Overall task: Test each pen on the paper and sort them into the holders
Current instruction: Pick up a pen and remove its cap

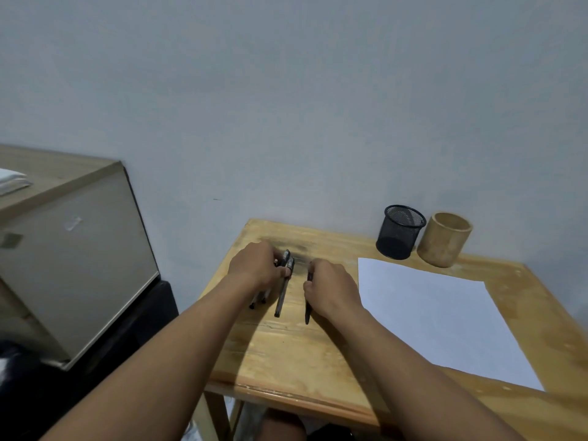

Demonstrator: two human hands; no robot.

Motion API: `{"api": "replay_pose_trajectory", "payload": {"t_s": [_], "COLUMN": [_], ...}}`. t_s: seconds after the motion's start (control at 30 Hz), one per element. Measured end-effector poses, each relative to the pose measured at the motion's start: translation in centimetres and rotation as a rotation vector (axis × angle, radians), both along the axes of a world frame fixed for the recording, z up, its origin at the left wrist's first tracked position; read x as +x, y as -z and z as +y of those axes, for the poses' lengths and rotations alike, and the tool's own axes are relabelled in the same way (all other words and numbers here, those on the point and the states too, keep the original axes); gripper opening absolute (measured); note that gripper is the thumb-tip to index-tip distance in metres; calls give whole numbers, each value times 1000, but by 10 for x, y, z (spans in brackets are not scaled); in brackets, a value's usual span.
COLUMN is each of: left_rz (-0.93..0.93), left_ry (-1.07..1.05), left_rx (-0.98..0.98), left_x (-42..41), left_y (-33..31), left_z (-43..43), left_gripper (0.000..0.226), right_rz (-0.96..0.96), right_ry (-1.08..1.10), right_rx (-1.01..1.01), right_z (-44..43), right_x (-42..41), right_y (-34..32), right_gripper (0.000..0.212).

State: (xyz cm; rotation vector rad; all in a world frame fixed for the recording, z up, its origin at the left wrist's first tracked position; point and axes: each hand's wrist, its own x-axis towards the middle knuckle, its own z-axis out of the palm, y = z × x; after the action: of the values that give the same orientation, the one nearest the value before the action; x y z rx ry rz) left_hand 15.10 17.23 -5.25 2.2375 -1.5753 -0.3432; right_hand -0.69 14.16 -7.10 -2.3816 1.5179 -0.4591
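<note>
Wooden table (286, 354): left hand (254, 265) grip clasps pens (282, 294), right hand (331, 288) pinches dark pen (308, 311)

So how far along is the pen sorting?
Barely started. The paper looks blank, and no pens show in the mesh holder or wooden holder. The right hand pinches one dark pen; the left hand holds the other pens. All testing and sorting remains.
</note>
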Motion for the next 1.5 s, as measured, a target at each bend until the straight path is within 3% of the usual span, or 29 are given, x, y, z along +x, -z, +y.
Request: {"api": "replay_pose_trajectory", "payload": {"t_s": [0.13, 0.23, 0.4, 0.57, 0.67, 0.73, 0.8, 0.93, 1.03, 1.5], "left_rz": [-51, -116, -6, 147, 230, 327, 399, 513, 661, 634], "left_ry": [33, 95, 204, 214, 162, 143, 166, 212, 258, 299], "left_rx": [-48, -132, -216, -366, -481, -529, -522, -494, -487, -328], "left_x": [-6, -13, -23, -39, -51, -61, -72, -89, -96, -108], "left_y": [-1, -5, -17, -37, -45, -51, -55, -64, -68, -65], "left_z": [2, 1, -7, -14, -14, -15, -16, -19, -20, -38], "left_gripper": [21, 31, 33, 14, 12, 11, 11, 11, 12, 12], "right_rz": [-3, -32, -77, -98, -200, -364, -690, -1280, -1440, -1277], "right_ry": [50, 81, 66, 52, 70, 148, 245, 339, 319, 323], "right_rx": [16, 15, -80, -254, -383, -226, 65, 390, 465, 389], "right_z": [2, 2, 2, -4, -1, 3, 2, -5, -9, -29], "right_x": [-1, -5, -23, -46, -61, -65, -68, -77, -82, -115], "right_y": [-4, -7, -32, -50, -58, -66, -74, -85, -89, -73], "right_gripper": [12, 11, 17, 28, 20, 33, 50, 31, 20, 20]}}
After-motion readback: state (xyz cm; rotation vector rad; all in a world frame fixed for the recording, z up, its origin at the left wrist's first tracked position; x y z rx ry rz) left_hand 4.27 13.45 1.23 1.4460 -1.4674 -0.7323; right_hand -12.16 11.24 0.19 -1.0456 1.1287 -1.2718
